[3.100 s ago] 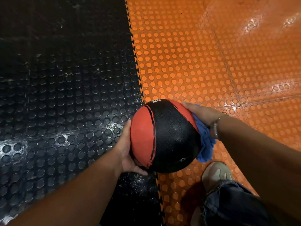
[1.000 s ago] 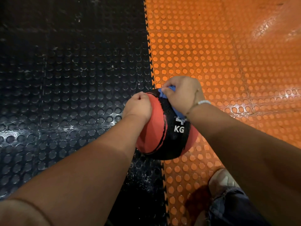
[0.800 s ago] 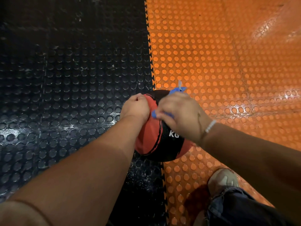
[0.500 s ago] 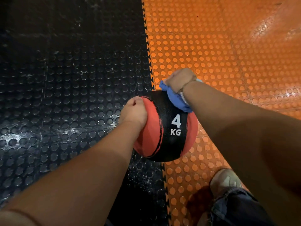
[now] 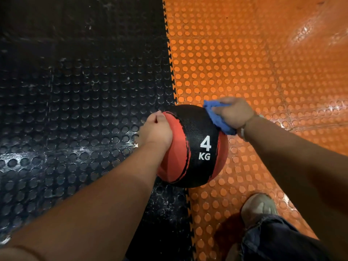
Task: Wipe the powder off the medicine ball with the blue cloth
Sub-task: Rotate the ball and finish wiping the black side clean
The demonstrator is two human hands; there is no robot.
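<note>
Medicine ball (image 5: 195, 147): red panels, black centre band, white "4 KG". Cloth (image 5: 216, 118), ball's upper right: blue. Black mat (image 5: 75, 110) left of ball: round studs, white specks. Orange mat (image 5: 244, 53), right: same studs.

The left forearm (image 5: 113, 194) and right forearm (image 5: 291, 157) are bare along their whole visible length, down to the wrists; a slim, pale bracelet (image 5: 242, 131) with a silvery glint circles the wrist just behind the right hand (image 5: 233, 115). At lower right, one leg wears dark blue denim jeans (image 5: 273, 242) with a frayed, ragged hem; a pale beige-grey shoe (image 5: 258, 208) with a rounded toe shows beneath it.
</note>
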